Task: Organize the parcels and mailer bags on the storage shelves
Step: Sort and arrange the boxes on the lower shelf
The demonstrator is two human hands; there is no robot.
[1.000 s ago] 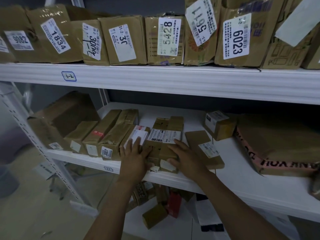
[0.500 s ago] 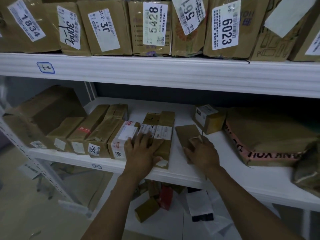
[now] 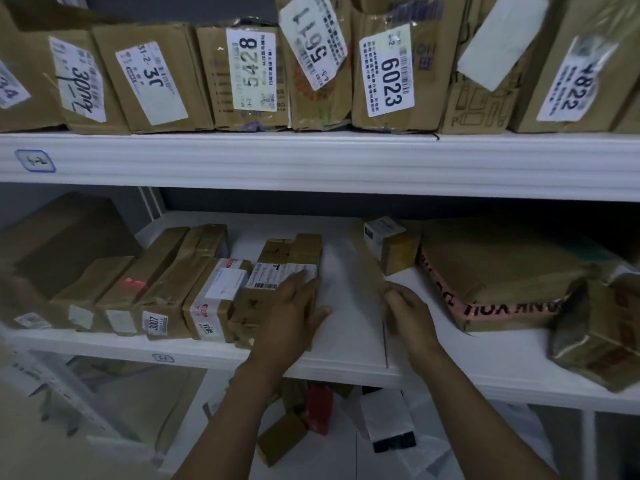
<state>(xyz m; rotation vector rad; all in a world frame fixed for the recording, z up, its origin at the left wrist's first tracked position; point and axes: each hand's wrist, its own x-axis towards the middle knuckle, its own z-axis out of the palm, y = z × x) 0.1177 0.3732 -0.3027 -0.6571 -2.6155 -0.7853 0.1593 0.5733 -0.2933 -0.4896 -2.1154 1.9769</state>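
Since the earlier frame, the right hand (image 3: 412, 317) is raising the flat parcel (image 3: 367, 261) off the middle shelf (image 3: 346, 358), so that the parcel, which was lying flat, is now standing tilted on edge and showing as a motion blur. The right hand's fingers (image 3: 393, 294) are curling round the parcel's lower edge and gripping it. The left hand (image 3: 292, 317) is staying on the taped pair of boxes (image 3: 277, 254), its fingers lying straight and relaxed across the white label, holding nothing.

Left of that pair, a row of brown parcels is sitting side by side along the shelf front, among them the parcel marked 1205 (image 3: 218, 299) and the parcel marked 3007 (image 3: 166, 292). Just beyond the tilted parcel, a small box (image 3: 393, 245) is resting beside a large mailer bag (image 3: 495, 271) edged with pink tape. On the upper shelf (image 3: 311, 157), parcels are standing upright in a row, with the 5428 parcel (image 3: 251, 74) and the 6023 parcel (image 3: 388, 74) facing out.
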